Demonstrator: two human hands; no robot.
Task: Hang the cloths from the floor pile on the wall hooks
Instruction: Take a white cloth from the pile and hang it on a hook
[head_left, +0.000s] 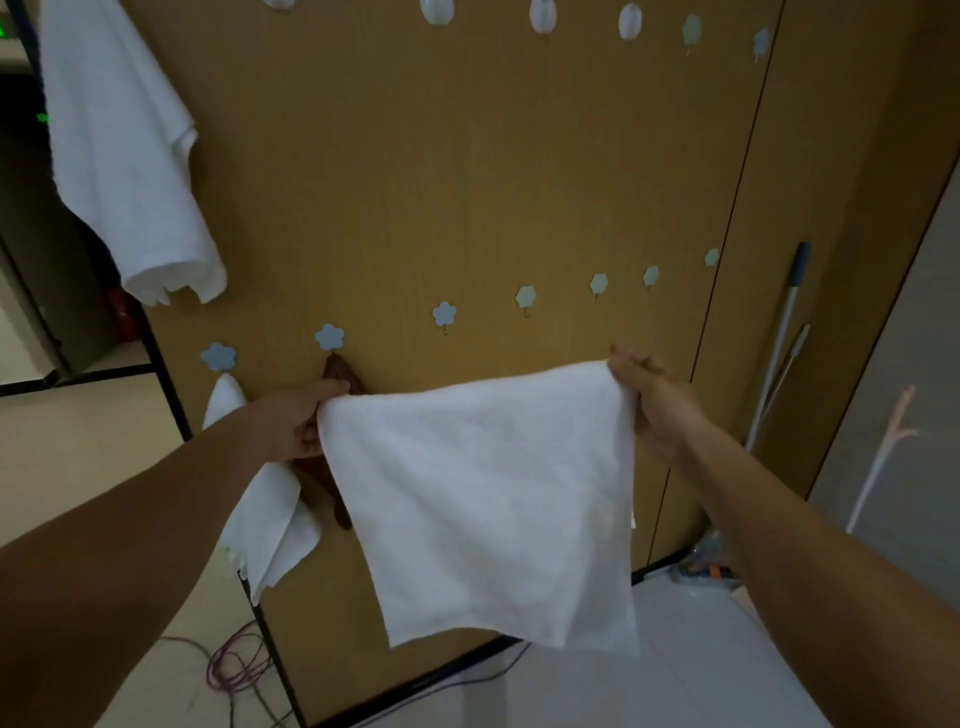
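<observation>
White cloth (483, 499) hangs spread between the hands: left hand (298, 421) pinches one top corner, right hand (654, 405) grips the other. Flower hooks (444, 314) dot the wooden wall (467, 182) behind.

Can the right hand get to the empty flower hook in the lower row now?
Probably yes. The right hand, holding a corner of the cloth, is a little below and to the right of that hook, and nothing hangs between them.

I see a plain white cloth (483, 493), a brown cloth (340, 375) and a white towel (124, 156). The wall (467, 182) is tan with faint wood grain, edged black; its flower hooks (330, 336) are pale blue. The cable (228, 670) is purple, the floor (675, 649) off-white.
</observation>
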